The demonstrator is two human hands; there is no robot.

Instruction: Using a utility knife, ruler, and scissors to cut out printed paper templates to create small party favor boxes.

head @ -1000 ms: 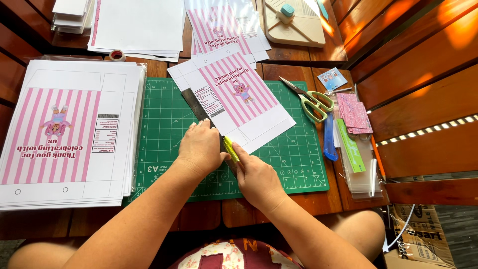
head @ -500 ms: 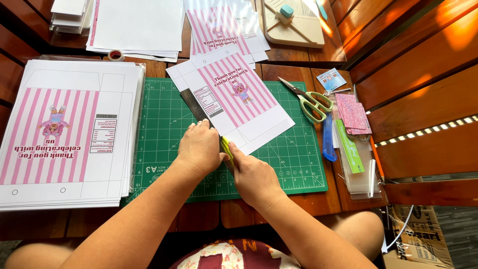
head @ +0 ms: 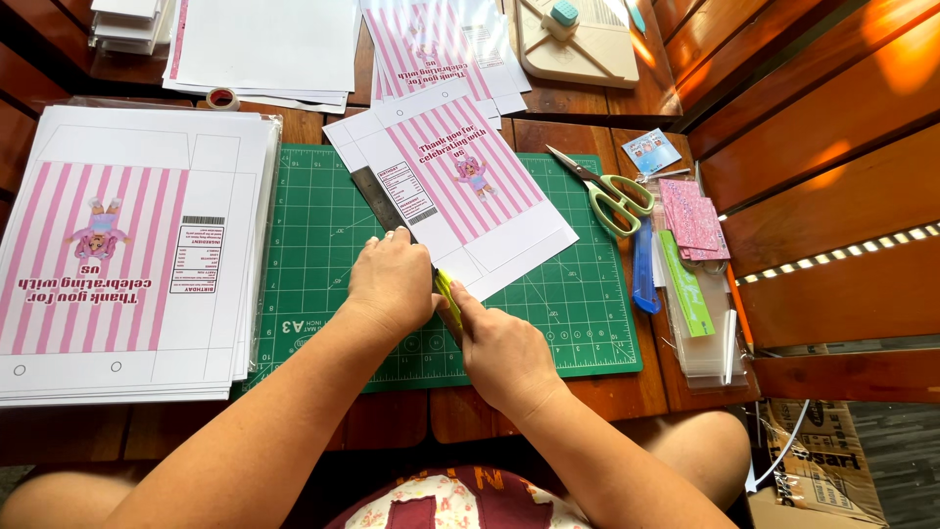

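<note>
Head view: the left hand (head: pixel 392 284) presses its fingers flat on a metal ruler (head: pixel 377 201) lying along the pink-striped printed sheet (head: pixel 460 186). Just right of those fingers, the right hand (head: pixel 504 355) grips a yellow-green craft knife (head: pixel 447 294) over the green cutting mat (head: pixel 313 245).

Single view only: head-worn camera, looking steeply down from above wearer's lap. Faces forward across wooden table (head: pixel 578 397); far edge toward 12 o'clock, wearer's body at 6 o'clock. Close range: both forearms enter from bottom edge, green cutting mat (head: pixel 323 235) near frame centre. Wooden slatted bench at 3 o'clock. No second view; no shared overlap.
</note>
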